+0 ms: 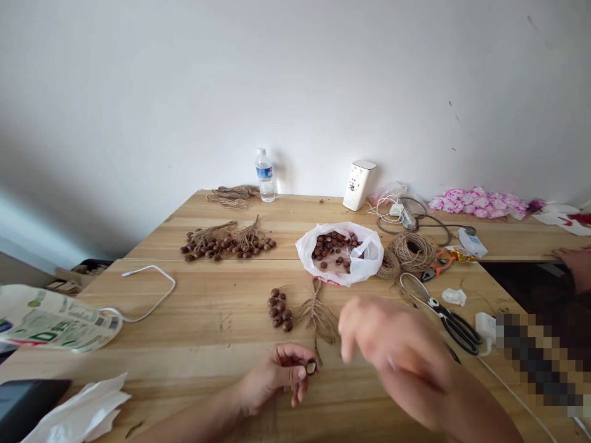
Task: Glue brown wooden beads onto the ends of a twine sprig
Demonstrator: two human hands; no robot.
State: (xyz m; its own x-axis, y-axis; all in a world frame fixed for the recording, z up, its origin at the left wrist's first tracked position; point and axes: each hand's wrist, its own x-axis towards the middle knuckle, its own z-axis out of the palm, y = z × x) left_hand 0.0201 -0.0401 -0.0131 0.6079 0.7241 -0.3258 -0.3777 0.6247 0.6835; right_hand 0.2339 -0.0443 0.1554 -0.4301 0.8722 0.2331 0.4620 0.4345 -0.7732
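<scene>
My left hand (277, 376) rests on the wooden table (207, 314) and pinches a small brown nut bead (311, 368) between thumb and fingers. My right hand (392, 351) hovers just to its right, blurred by motion, with fingers bent downward; I cannot see whether it holds anything. Just beyond my hands lies a bundle of jute strings (318, 314) with a cluster of strung brown nuts (279, 309) at its left. Further back stands an open white plastic bag (364, 258) of loose nuts.
Finished nut-and-twine bunches (226, 241) lie at the back left, near a water bottle (265, 175). A twine coil (409, 251), pliers (438, 264) and scissors (443, 314) sit right. A white cable (152, 295), a printed bag (55, 320) and another person's hand (575, 261) are at the edges.
</scene>
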